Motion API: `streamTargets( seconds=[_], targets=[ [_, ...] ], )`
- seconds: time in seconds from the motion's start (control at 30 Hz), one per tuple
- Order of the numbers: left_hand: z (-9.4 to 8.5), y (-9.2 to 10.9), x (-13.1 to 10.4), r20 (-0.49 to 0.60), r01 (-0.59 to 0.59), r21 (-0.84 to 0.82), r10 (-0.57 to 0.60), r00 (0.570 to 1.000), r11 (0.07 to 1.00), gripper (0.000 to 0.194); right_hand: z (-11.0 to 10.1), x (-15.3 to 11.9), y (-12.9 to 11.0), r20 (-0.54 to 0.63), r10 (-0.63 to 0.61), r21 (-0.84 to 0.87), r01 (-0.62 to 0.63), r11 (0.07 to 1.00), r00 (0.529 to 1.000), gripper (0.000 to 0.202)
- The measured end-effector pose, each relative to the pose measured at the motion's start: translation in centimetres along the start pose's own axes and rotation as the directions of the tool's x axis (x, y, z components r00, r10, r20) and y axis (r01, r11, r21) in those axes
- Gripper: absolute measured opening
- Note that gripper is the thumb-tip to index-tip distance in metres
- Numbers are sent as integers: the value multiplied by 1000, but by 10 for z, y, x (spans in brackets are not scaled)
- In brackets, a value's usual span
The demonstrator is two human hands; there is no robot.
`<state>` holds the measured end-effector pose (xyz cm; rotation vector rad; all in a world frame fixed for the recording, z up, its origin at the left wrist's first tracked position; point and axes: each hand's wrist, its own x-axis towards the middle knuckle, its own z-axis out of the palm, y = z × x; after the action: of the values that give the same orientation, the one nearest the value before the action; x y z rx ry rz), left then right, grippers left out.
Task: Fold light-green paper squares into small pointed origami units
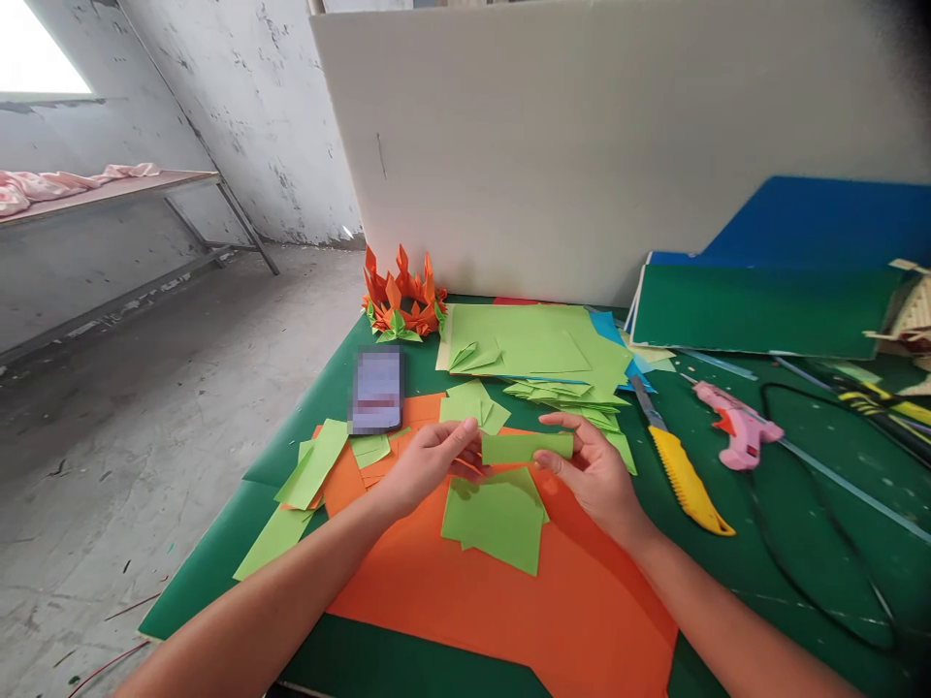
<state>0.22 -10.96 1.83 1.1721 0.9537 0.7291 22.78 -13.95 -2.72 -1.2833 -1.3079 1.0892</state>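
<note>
A narrow folded piece of green paper (pixel 525 448) is held up level between my hands. My right hand (pixel 591 470) pinches its right end between thumb and fingers. At the left end is my left hand (pixel 436 460), thumb and fingers closed on the paper's edge. Just below lie square green sheets (pixel 495 519), overlapping on a large orange sheet (pixel 465 596). More green pieces (pixel 312 470) lie to the left, near my left forearm. Behind my hands are folded green pieces (pixel 567 393) and a stack of green sheets (pixel 524 339).
An orange and green paper ornament (pixel 402 299) stands at the back left, with a phone (pixel 376 390) before it. To the right lie a yellow cutter (pixel 690 480), a pink glue gun (pixel 742 427) and its black cable. A white board (pixel 553 145) rises behind the green table (pixel 800 543).
</note>
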Motion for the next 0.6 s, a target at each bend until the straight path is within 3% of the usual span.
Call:
streamTargets(
  seconds=[0.2, 0.37, 0.5, 0.6],
  targets=[
    [-1, -3, 3, 23, 60, -13, -60, 998, 998, 50, 0, -1, 0, 38, -97, -120, 101, 988, 995, 32],
    [0, -7, 3, 24, -28, 77, 26, 999, 997, 39, -1, 0, -2, 62, -228, -256, 236, 937, 972, 23],
    [2, -15, 4, -8, -137, 298, 146, 989, 945, 19, 0, 0, -7, 100, -467, -526, 445, 725, 879, 23],
    [5, -20, 3, 1, -262, 493, 300, 954, 830, 16, 3, -3, -10, 172, -552, -684, 502, 529, 816, 26]
  ],
)
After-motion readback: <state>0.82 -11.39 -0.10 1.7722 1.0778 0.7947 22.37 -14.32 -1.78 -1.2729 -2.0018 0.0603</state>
